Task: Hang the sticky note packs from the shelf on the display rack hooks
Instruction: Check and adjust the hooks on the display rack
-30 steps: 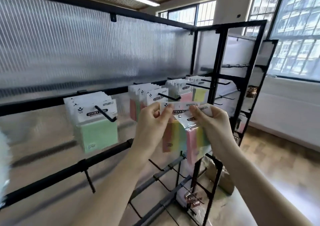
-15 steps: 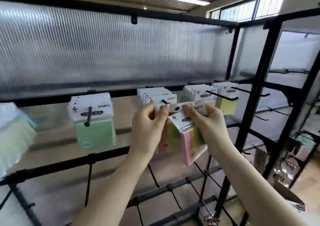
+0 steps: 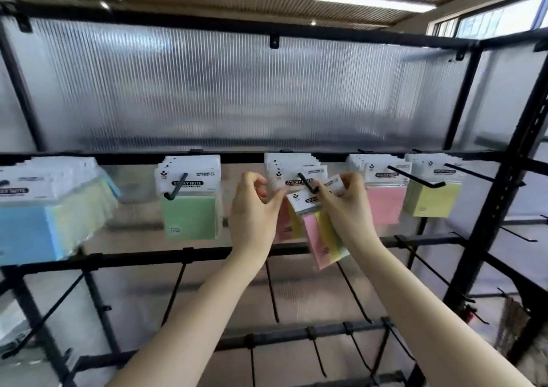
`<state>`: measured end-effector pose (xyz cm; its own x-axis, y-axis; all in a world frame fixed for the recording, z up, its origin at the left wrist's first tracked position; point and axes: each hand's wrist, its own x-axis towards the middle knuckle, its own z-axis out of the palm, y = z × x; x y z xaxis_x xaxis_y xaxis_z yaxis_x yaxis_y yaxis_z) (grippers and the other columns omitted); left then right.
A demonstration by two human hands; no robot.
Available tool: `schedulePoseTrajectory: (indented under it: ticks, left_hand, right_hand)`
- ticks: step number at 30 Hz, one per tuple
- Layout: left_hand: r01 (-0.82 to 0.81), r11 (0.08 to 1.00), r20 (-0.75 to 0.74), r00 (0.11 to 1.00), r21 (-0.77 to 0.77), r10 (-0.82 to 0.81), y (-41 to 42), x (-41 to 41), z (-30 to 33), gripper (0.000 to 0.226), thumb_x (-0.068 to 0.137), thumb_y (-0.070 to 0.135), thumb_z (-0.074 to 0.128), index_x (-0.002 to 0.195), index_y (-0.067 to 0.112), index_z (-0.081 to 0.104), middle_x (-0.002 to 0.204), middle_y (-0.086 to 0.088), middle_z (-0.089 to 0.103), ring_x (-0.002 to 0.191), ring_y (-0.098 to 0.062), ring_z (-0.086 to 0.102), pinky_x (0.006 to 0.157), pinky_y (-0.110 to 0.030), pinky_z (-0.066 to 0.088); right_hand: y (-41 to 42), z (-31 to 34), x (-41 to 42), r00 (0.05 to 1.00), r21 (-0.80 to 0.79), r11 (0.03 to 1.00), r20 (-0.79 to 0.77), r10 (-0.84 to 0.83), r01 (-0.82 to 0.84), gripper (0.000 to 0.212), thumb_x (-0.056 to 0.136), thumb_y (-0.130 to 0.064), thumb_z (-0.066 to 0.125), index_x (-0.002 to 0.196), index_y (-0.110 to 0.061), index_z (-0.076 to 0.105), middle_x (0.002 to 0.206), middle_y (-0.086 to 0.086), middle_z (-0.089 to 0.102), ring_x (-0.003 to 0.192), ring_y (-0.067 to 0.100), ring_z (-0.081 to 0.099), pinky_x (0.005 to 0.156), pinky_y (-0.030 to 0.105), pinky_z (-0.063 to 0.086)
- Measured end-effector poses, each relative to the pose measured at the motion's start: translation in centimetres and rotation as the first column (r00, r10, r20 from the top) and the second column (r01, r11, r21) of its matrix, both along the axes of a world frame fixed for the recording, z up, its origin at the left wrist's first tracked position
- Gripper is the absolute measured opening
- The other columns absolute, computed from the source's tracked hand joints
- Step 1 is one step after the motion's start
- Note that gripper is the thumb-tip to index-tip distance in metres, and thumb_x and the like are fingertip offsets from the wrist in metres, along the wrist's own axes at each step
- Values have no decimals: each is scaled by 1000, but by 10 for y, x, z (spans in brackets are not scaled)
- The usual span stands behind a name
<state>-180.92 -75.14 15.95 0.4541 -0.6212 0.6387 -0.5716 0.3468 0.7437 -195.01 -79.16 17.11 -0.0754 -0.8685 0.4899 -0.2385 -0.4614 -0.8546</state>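
Against the ribbed translucent panel [image 3: 237, 90], both hands pinch the pink-and-yellow sticky note pack [image 3: 321, 229] by its header, left hand [image 3: 252, 209] and right hand [image 3: 344, 206] steadying it, apparently to align its hole with the hook [image 3: 307, 182] tip.

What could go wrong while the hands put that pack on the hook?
The pack is tilted at the hook tip, so its hole may miss and the pack could drop. The right hand pinches only its top card, which might bend or tear. The left hand touches the hung packs and might nudge them off.
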Motion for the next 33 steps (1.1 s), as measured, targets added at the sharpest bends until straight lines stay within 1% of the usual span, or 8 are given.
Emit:
schedulePoseTrajectory:
  ticks: [7,10,14,18,20,25,29,33]
  left_hand:
    - [-33,997,-21,999,66,34,-14,-1,-1,25,87,34,65,87,16,49,73,8,54,66,-8,52,50,-13,36]
    - [-60,997,-3,998,55,60,-13,-3,-2,23,88,31,65,87,15,49,72,8,54,67,-10,53,51,-16,35]
    - [-92,993,31,995,-78,94,2,-8,2,22,92,31,60,90,11,51,73,7,55,68,-11,55,54,-12,38]
    - [43,982,16,999,-187,-40,30,-19,3,51,98,48,38,77,5,56,60,-2,57,57,-14,55,55,-29,45]
    - [153,965,21,988,-215,-152,45,-24,5,54,93,54,37,75,8,57,56,5,52,54,-7,51,52,-16,39]
    - [283,951,4,959,-125,-284,60,-27,19,19,82,37,68,81,20,60,73,7,63,69,-5,58,64,-15,46]
    - [291,943,27,956,-158,-291,64,-28,22,15,86,11,68,77,14,56,67,9,56,61,-2,52,60,-11,40]
    - [276,922,88,961,-273,-262,68,-29,21,14,89,14,61,80,14,50,67,10,51,61,-3,49,60,-10,38]
  right_hand:
    - [-14,0,3,990,38,999,-141,-22,28,43,85,-51,63,70,-19,38,69,1,53,60,14,46,53,26,32]
    - [-10,-3,-1,992,15,1000,-125,-8,10,44,88,-43,62,66,-18,35,65,3,48,59,16,43,52,28,31]
    - [7,-10,-8,998,-80,995,-19,64,-65,42,92,-30,63,65,-16,34,59,0,41,51,5,38,48,19,30]
    - [30,-9,-9,995,-209,975,54,88,-75,42,91,-28,63,65,-16,33,55,-10,36,52,5,30,50,21,27]
    - [40,-7,-7,991,-274,960,101,89,-58,42,91,-25,63,64,-19,32,51,-13,37,50,4,32,49,17,29]
    - [51,-3,-2,982,-324,945,158,99,-43,40,92,-24,63,66,-18,33,55,-9,34,52,4,30,51,17,30]
    - [54,-6,-4,977,-362,930,167,137,-68,42,94,-22,60,64,-22,30,53,-14,33,51,2,30,51,14,30]
    - [56,-4,-4,972,-392,915,161,171,-96,38,95,-27,55,66,-14,34,57,-12,34,52,1,30,51,13,30]
